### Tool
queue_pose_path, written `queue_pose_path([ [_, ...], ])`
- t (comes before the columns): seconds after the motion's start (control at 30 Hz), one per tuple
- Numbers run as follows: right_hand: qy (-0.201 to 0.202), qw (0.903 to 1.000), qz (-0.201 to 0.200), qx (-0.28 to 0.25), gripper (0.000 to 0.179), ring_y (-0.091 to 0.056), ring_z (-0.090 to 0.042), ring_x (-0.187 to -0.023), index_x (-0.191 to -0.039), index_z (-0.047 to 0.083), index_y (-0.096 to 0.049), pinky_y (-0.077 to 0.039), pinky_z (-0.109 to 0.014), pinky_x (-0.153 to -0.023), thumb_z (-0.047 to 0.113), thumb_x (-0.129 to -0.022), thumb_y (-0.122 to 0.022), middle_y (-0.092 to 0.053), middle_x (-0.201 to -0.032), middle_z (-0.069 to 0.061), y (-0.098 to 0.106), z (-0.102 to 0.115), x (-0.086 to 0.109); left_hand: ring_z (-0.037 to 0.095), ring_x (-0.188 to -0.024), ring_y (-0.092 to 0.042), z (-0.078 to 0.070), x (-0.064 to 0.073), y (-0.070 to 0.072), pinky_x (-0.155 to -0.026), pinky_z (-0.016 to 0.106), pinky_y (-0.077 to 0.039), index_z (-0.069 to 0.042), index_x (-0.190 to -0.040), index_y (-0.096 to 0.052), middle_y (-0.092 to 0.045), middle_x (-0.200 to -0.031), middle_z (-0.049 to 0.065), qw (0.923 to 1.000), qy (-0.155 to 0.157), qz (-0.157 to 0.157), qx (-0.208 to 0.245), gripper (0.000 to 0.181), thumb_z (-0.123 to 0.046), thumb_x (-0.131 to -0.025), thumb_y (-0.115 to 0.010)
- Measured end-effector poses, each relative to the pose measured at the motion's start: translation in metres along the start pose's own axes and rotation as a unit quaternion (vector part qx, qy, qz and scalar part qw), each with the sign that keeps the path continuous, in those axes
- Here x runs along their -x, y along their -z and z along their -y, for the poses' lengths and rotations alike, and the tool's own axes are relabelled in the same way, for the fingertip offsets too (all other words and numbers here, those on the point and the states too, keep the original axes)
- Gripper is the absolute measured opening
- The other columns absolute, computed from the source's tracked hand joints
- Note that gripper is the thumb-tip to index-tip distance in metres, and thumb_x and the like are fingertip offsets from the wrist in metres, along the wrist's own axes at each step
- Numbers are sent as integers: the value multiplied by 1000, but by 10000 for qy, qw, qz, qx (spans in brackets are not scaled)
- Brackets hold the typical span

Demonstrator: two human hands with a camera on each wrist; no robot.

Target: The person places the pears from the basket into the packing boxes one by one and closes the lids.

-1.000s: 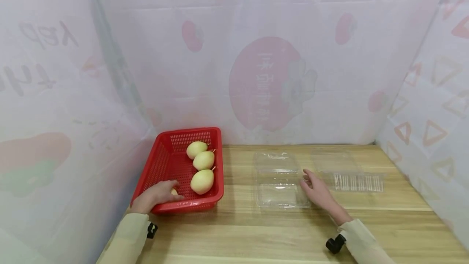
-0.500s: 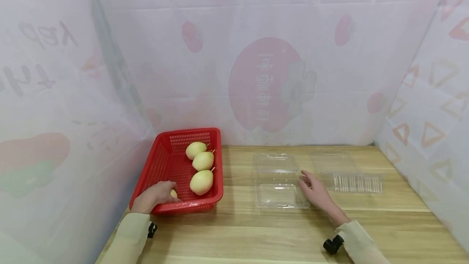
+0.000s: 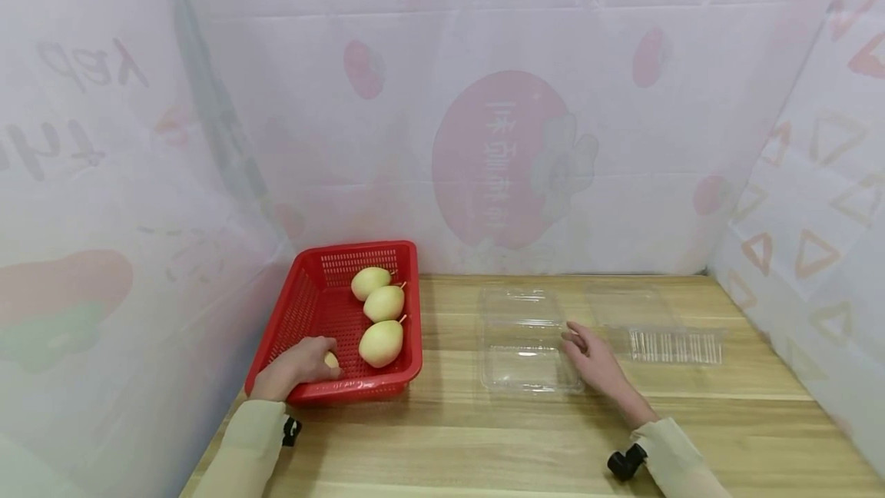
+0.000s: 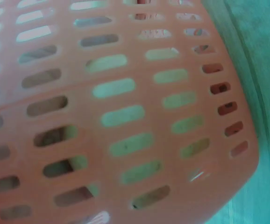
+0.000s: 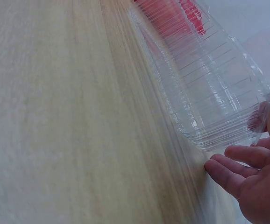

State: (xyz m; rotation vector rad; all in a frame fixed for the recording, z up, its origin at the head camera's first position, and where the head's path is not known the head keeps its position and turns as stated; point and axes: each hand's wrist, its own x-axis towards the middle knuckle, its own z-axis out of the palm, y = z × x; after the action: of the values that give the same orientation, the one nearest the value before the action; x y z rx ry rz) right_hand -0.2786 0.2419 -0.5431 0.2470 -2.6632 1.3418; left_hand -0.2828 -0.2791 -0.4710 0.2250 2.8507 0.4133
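My left hand (image 3: 300, 366) reaches over the near left rim of a red plastic basket (image 3: 417, 313) and grips a pale yellow pear (image 3: 331, 360), mostly covered by the fingers. Three more pears (image 3: 381, 343) lie along the basket's right side. Through the slotted wall (image 4: 13, 107) in the left wrist view, a pear (image 4: 131, 144) shows in pieces. At the right, my right hand (image 3: 594, 363) holds the side rim of an opened clear plastic clamshell box (image 3: 532, 367); in the right wrist view one fingertip shows through the box wall (image 5: 214, 84), other fingers outside.
A second clear plastic box (image 3: 674, 344) with a ribbed side lies open to the right of my right hand. Printed white cloth (image 3: 512, 198) closes off the back and both sides of the wooden table (image 3: 442, 436).
Both hands stay nearly in place. The left fingers have shifted slightly around the pear in the basket, while the right hand has moved a little left against the clear box.
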Motion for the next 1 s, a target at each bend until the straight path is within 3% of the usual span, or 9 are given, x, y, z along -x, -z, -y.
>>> queue_pose_path([
  [0.17,61,9999,-3,-130,47,-61,-37,-119,-143,-7,-41,-49,-29,-96,11,-100,-50,-62,-128,-26,1,-1,0,17,-74,-52,0,-2,0,-66,31,-43,-10,-98,-66,-60,-80,1,9995,-120,-244,164,26,-24,-78,-75],
  [0.37,69,9996,-20,-260,48,-60,-38,-120,-143,-7,-40,-49,-32,-97,12,-101,-50,-61,-129,-26,0,-2,-1,17,-75,-53,2,-2,3,-66,32,-44,-11,-99,-67,-62,-83,0,9985,-176,-501,159,25,-26,-78,-70],
  [0.6,-3,9994,-91,-342,47,-60,-39,-120,-142,-8,-40,-48,-20,-92,8,-99,-49,-62,-128,-27,-2,0,-1,15,-70,-53,1,-3,6,-62,30,-43,-11,-101,-66,-62,-77,-1,9962,-162,-749,405,27,-29,-81,-65],
  [0.77,35,9987,-138,-492,47,-59,-43,-120,-142,-10,-38,-52,-23,-90,4,-99,-47,-59,-129,-30,-3,1,0,16,-65,-51,-2,-3,9,-58,29,-42,-10,-105,-65,-59,-75,1,9939,-192,-916,590,29,-29,-84,-64],
  [1.0,-6,9966,-136,-811,46,-56,-48,-119,-142,-15,-35,-53,-20,-84,-3,-99,-43,-54,-131,-36,-7,-1,-3,16,-69,-52,-9,-5,13,-60,29,-42,-11,-106,-66,-61,-80,0,9920,-262,-1134,499,31,-33,-85,-64],
])
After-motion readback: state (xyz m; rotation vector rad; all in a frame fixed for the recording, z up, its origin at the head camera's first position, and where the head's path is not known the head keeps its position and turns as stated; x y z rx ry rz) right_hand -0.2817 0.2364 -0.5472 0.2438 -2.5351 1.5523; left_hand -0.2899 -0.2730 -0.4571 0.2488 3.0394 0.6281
